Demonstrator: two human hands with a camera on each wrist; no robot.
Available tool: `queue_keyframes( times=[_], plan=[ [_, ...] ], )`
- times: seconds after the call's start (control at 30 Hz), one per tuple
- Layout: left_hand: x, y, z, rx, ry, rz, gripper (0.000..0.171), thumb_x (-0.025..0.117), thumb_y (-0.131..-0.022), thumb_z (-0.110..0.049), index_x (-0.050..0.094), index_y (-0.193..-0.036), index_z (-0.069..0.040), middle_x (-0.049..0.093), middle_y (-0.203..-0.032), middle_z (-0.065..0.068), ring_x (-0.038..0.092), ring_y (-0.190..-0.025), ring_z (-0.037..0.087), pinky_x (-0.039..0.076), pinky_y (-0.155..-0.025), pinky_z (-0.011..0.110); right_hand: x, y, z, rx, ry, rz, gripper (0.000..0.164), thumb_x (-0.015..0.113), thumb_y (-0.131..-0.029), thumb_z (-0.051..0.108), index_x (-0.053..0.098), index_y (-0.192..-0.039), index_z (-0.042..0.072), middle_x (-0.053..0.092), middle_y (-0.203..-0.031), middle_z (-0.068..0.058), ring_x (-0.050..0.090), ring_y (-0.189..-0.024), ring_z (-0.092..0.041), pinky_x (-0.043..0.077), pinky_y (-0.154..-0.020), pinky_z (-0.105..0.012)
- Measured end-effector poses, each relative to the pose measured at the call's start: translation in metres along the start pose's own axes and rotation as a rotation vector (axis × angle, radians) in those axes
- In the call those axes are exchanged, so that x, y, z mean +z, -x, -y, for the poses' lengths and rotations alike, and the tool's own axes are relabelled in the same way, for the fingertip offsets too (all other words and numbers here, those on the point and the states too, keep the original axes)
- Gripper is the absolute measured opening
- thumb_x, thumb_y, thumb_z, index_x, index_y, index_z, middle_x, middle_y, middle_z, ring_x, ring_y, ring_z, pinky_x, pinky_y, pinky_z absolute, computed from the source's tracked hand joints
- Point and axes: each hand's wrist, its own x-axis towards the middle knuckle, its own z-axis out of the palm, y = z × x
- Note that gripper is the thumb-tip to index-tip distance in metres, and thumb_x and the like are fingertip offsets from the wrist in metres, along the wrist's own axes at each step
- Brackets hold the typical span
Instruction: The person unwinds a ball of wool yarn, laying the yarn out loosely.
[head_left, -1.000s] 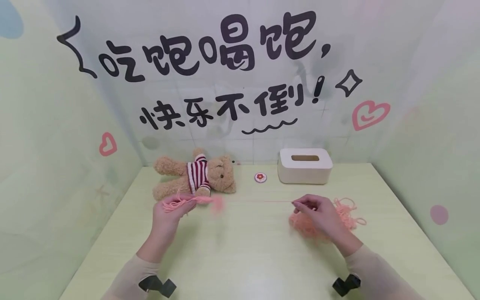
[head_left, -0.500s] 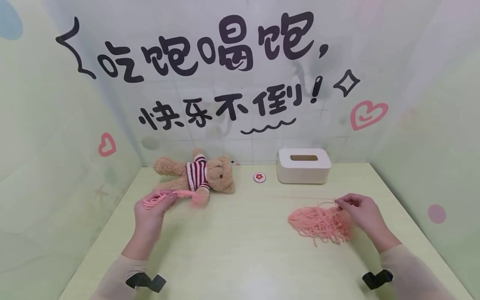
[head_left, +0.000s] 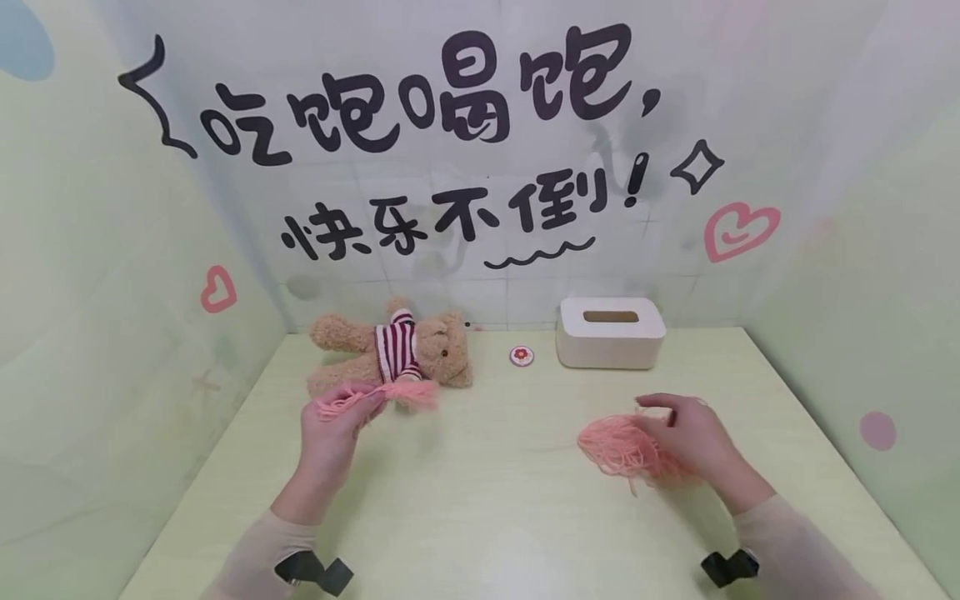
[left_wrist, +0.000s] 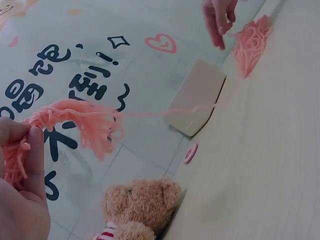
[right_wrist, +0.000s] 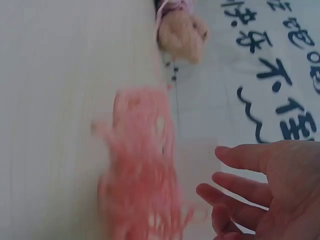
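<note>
My left hand (head_left: 333,425) grips a bundle of pink yarn (head_left: 408,394) between thumb and fingers, its loose looped end sticking out to the right. In the left wrist view a single strand (left_wrist: 165,114) runs from the held bundle towards the table. A looser heap of the same pink yarn (head_left: 618,446) lies on the right side of the table. Over that heap is my right hand (head_left: 693,433), its fingers loosely bent and apart. The right wrist view shows nothing between those fingers (right_wrist: 245,157), with the blurred yarn heap beside them.
A teddy bear (head_left: 442,354) in a striped shirt lies on its side at the back left. Behind the yarn heap stands a white tissue box (head_left: 611,342), with a small round flower badge (head_left: 521,356) to its left. Printed walls close off the table (head_left: 480,517).
My right hand has gone right drawing out a strand, then come back left over the heap, letting go of it. My left hand moved left and then back with its bundle.
</note>
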Motion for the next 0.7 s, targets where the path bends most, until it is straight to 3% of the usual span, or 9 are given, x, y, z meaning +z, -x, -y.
queue_keyframes(
  times=[0.1,0.2,0.3,0.37,0.43,0.5,0.6,0.7],
  plan=[
    [0.016,0.004,0.003,-0.013,-0.022,0.042,0.013,0.075,-0.089,0.007,0.076,-0.089,-0.006,0.077,-0.09,0.004,0.077,-0.084,0.013,0.066,-0.087,0.034,0.024,0.004,0.036,-0.112,-0.131,0.08,0.043,0.074,-0.096,0.031,0.068,-0.134,0.014,0.066,-0.09,-0.008,0.057,-0.075,-0.018,0.049,-0.051,-0.025],
    [0.03,0.007,0.005,-0.024,-0.01,0.071,0.013,0.077,-0.088,0.006,0.075,-0.09,-0.007,0.077,-0.093,0.004,0.077,-0.084,0.013,0.066,-0.088,0.035,0.048,0.005,0.069,-0.215,-0.275,0.219,0.042,0.073,-0.097,0.031,0.067,-0.136,0.016,0.072,-0.117,-0.011,0.065,-0.091,-0.018,0.059,-0.064,-0.026],
    [0.041,0.008,0.007,-0.031,-0.001,0.081,0.011,0.079,-0.087,0.003,0.075,-0.091,-0.007,0.077,-0.093,0.004,0.077,-0.084,0.013,0.067,-0.087,0.035,0.071,0.003,0.095,-0.29,-0.411,0.355,0.05,0.071,-0.099,0.029,0.058,-0.146,0.013,0.062,-0.144,-0.013,0.069,-0.103,-0.023,0.063,-0.078,-0.03],
    [0.046,0.009,0.01,-0.032,-0.001,0.08,0.01,0.081,-0.086,0.001,0.074,-0.092,-0.003,0.076,-0.091,0.004,0.076,-0.082,0.013,0.067,-0.087,0.034,0.084,0.0,0.106,-0.318,-0.503,0.43,0.057,0.068,-0.101,0.024,0.049,-0.152,0.007,0.056,-0.151,-0.016,0.071,-0.107,-0.026,0.065,-0.084,-0.032],
    [0.048,0.008,0.012,-0.04,-0.008,0.075,0.014,0.083,-0.085,-0.002,0.073,-0.094,0.002,0.076,-0.089,0.004,0.076,-0.081,0.013,0.067,-0.086,0.034,0.093,-0.002,0.112,-0.309,-0.576,0.466,0.057,0.066,-0.103,0.02,0.046,-0.152,0.002,0.06,-0.146,-0.02,0.072,-0.106,-0.027,0.065,-0.086,-0.033],
    [0.049,0.008,0.015,-0.052,-0.031,0.072,0.018,0.084,-0.085,-0.003,0.072,-0.096,0.004,0.076,-0.089,0.003,0.075,-0.08,0.013,0.067,-0.087,0.035,0.097,-0.002,0.113,-0.291,-0.607,0.45,0.047,0.065,-0.103,0.018,0.054,-0.144,-0.003,0.069,-0.13,-0.022,0.073,-0.098,-0.025,0.066,-0.083,-0.032],
    [0.045,0.006,0.017,-0.063,-0.087,0.054,0.012,0.081,-0.087,-0.001,0.073,-0.096,0.002,0.076,-0.089,-0.001,0.075,-0.08,0.011,0.067,-0.085,0.032,0.095,0.0,0.108,-0.269,-0.606,0.363,0.028,0.067,-0.102,0.017,0.07,-0.121,-0.002,0.076,-0.1,-0.018,0.07,-0.08,-0.018,0.065,-0.069,-0.027],
    [0.037,0.003,0.018,-0.063,-0.131,0.028,0.007,0.077,-0.089,0.003,0.075,-0.095,-0.001,0.076,-0.087,-0.004,0.075,-0.08,0.011,0.068,-0.084,0.031,0.085,0.002,0.099,-0.247,-0.57,0.283,0.02,0.069,-0.1,0.02,0.076,-0.108,0.003,0.075,-0.088,-0.012,0.063,-0.067,-0.013,0.056,-0.053,-0.021]
  ],
)
